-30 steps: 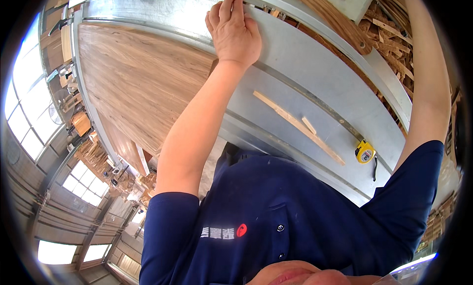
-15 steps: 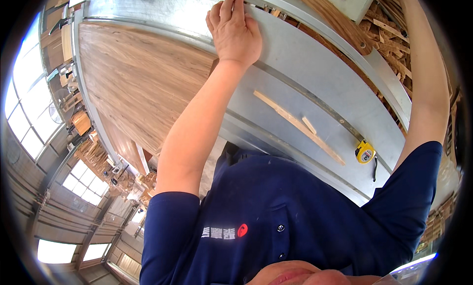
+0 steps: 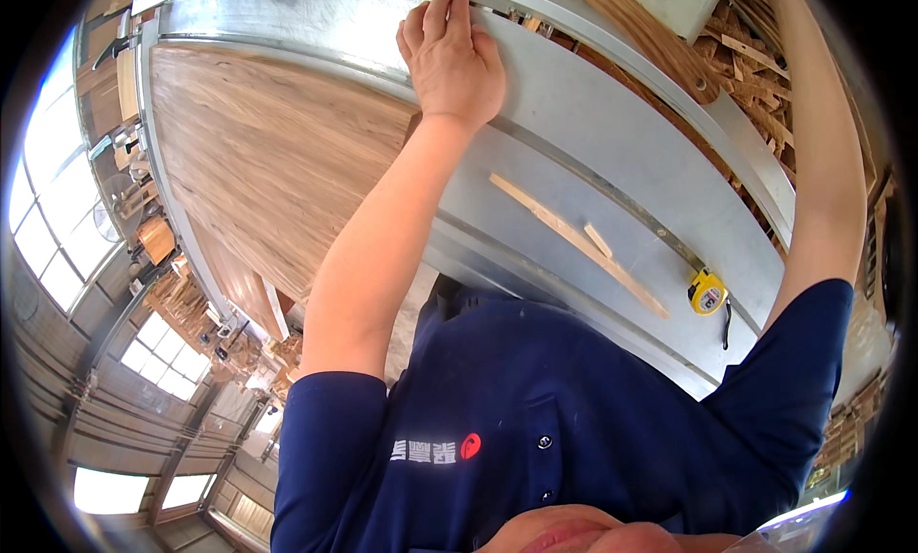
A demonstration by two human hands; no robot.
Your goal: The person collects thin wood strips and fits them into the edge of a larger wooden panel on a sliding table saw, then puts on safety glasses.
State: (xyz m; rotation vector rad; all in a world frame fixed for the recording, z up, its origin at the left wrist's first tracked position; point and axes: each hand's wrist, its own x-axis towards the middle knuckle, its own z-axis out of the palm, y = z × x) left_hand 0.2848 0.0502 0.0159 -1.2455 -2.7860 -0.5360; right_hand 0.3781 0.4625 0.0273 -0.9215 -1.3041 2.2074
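Note:
My left hand (image 3: 451, 70) rests palm down at the far edge of a grey metal machine table (image 3: 612, 151). Its fingers are bent and close together, with the tips at a dark gap beside a long metal rail (image 3: 693, 122). Whatever lies under the fingertips is hidden. To the left of my left forearm lies a large brown wood-grain panel (image 3: 268, 122). My right arm (image 3: 827, 161) stretches up along the right side, and its hand is beyond the top of the picture.
A thin wood strip (image 3: 579, 242) and a short offcut (image 3: 598, 239) lie on the table, near a yellow tape measure (image 3: 707, 293) with a black strap. Past the rail are a brown board (image 3: 650, 41) and heaped wood scraps (image 3: 751, 84). Shelves of timber (image 3: 182, 309) stand at left.
The view shifts very slightly. My left hand keeps its place at the table edge, and my right arm moves a little to the left. Nothing is visibly taken up or let go.

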